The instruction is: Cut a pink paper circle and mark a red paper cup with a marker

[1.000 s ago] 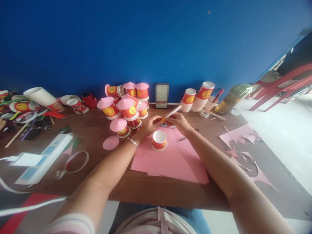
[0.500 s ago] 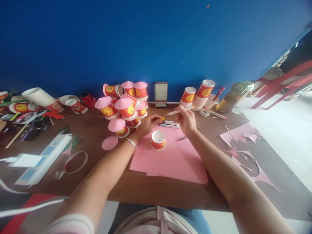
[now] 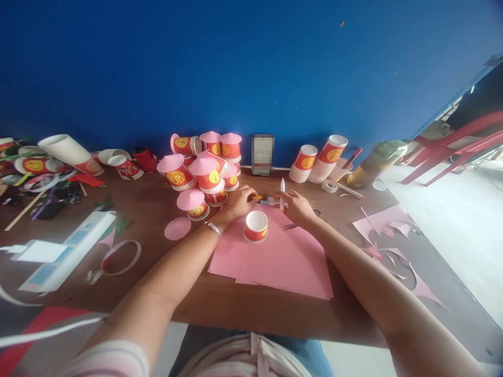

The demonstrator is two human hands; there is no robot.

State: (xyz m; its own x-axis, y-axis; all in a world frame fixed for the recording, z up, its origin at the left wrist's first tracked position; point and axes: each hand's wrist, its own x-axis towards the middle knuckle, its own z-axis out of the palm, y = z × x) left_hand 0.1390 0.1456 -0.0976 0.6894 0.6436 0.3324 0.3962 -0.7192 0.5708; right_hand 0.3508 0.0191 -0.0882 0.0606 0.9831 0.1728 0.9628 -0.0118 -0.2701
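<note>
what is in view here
marker: one, white, centre
cap: one, orange, centre
short cup: one, red, centre
sheets: several, pink, centre
scissors: one, grey, centre
roofed cups: several, red, left
disc: one, pink, left
cup stacks: two, red-white, back
bottle: one, amber, right
tape: one, white, right
scraps: several, pink, right
power strip: one, white, left
clutter: many, mixed, left
blurred panel: one, pale, back
chair: one, red, right
table: one, brown, front
left hand: one, bare, holding cap
right hand: one, bare, holding marker
</note>
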